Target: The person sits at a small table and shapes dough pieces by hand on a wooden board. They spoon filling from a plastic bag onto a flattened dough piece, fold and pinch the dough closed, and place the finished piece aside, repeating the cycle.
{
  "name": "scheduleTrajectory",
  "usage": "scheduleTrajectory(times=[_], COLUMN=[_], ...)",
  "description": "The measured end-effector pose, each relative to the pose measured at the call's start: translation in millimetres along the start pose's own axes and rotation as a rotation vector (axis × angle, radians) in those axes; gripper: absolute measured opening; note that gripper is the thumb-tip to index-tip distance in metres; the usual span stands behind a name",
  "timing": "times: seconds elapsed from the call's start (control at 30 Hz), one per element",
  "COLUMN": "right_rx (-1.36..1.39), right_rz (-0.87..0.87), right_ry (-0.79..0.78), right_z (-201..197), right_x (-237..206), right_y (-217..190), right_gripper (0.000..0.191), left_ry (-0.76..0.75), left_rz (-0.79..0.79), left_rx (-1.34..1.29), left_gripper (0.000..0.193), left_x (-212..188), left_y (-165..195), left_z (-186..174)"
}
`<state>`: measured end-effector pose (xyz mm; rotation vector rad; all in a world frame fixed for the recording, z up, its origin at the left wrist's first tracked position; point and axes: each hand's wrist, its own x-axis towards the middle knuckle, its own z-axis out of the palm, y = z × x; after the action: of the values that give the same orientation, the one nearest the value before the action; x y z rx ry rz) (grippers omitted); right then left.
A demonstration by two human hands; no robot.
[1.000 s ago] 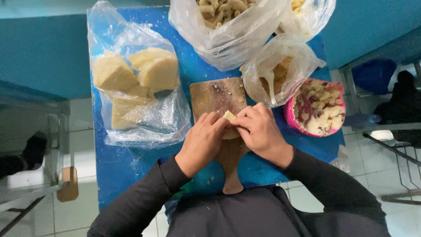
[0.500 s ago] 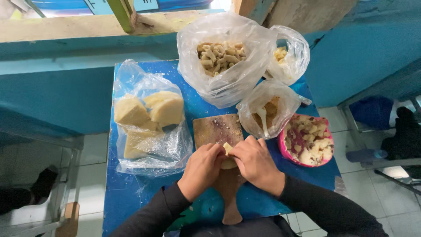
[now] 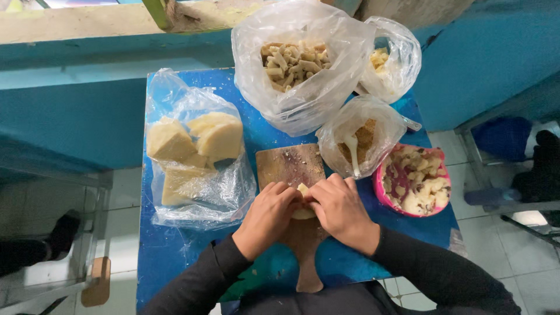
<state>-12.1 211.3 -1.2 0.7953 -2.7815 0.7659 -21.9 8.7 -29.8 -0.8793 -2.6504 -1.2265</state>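
My left hand [image 3: 269, 217] and my right hand [image 3: 339, 211] meet over a wooden paddle board [image 3: 290, 167] on a small blue table [image 3: 175, 256]. Together they pinch a small pale yellow piece of dough [image 3: 303, 189], which shows between the fingertips. A flat pale piece lies on the board under my hands, mostly hidden. Both arms wear dark sleeves.
A clear bag holds large pale yellow dough blocks [image 3: 195, 143] at the left. Behind stand a big bag of beige pieces [image 3: 294, 61], a smaller bag [image 3: 388, 58], and a bag of brown crumbs with a white spoon [image 3: 359, 146]. A pink bowl [image 3: 415, 182] of shaped pieces sits right.
The head camera has tilted so the table sits lower and farther in view. My hands stay together on the board, still working the same small dough piece.
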Motion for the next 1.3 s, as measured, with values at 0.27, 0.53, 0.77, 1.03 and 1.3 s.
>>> scheduleTrajectory(times=[0.27,0.53,0.77,1.03,1.3], right_rx=[0.065,0.04,-0.111,-0.379,-0.33], right_rz=[0.095,0.024,-0.023,-0.173,-0.085], right_ry=[0.019,0.032,0.14,0.179,0.159], right_z=[3.3,2.6,5.8,13.1,14.0], right_x=[8.7,5.1,6.3,-6.9,3.6], right_y=[11.5,5.5,4.3,-5.8,0.8], right_gripper=[0.005,0.005,0.013,0.031,0.04], left_ry=[0.086,0.077,0.127,0.149,0.154], left_rz=[0.018,-0.032,0.033,0.024,0.014], left_rx=[0.059,0.011,0.092,0.099,0.078], left_gripper=[0.009,0.013,0.011,0.034,0.044], left_x=[-0.9,-3.4,1.5,-1.8,2.8], left_y=[-1.8,-0.1,-4.4,-1.3,-0.2], left_z=[6.6,5.1,6.4,5.8,4.2])
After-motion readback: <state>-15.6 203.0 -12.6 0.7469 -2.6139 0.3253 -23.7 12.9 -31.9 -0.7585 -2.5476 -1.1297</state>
